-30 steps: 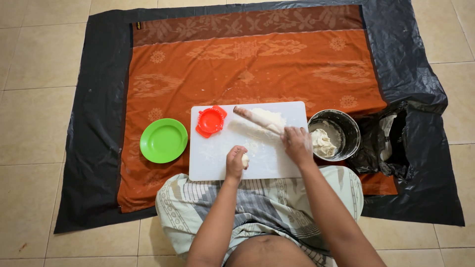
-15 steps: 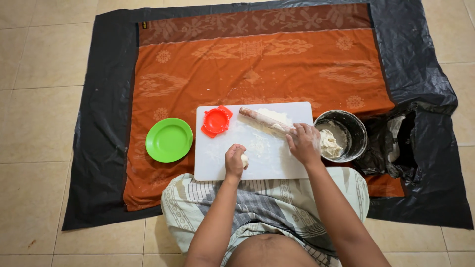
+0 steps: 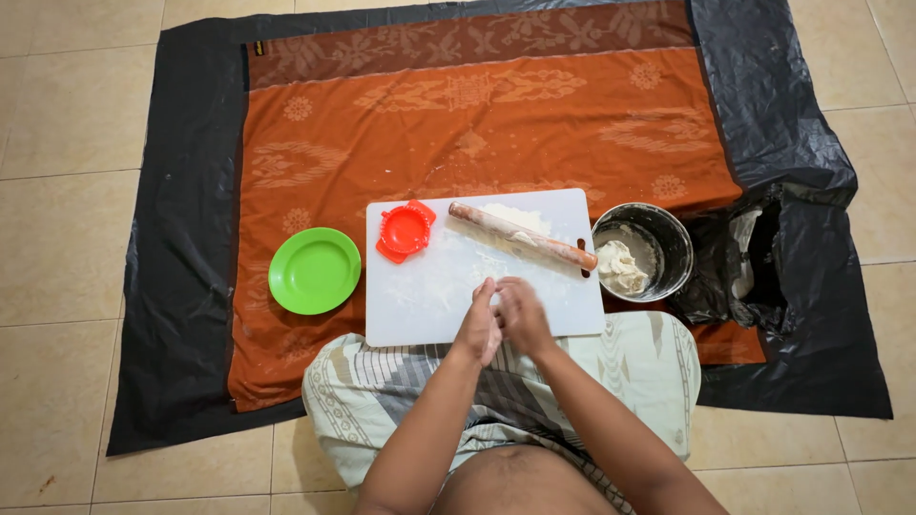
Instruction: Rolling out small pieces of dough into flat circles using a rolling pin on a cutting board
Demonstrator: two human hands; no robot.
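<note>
Hands pressing together: we are cupping our left hand [image 3: 477, 329] against our right hand [image 3: 520, 315] above the board [image 3: 429, 296]. We cannot tell what they are enclosing. Pin [image 3: 523, 236] is lying behind.

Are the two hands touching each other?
Touching. The head view shows the left hand pressed against the right hand above the white board, no gap between them.

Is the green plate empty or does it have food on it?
Empty. The green plate shows only bare green inside.

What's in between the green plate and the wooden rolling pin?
In the head view, the red dumpling press sits between the green plate and the rolling pin, on the white board's left corner.
</note>
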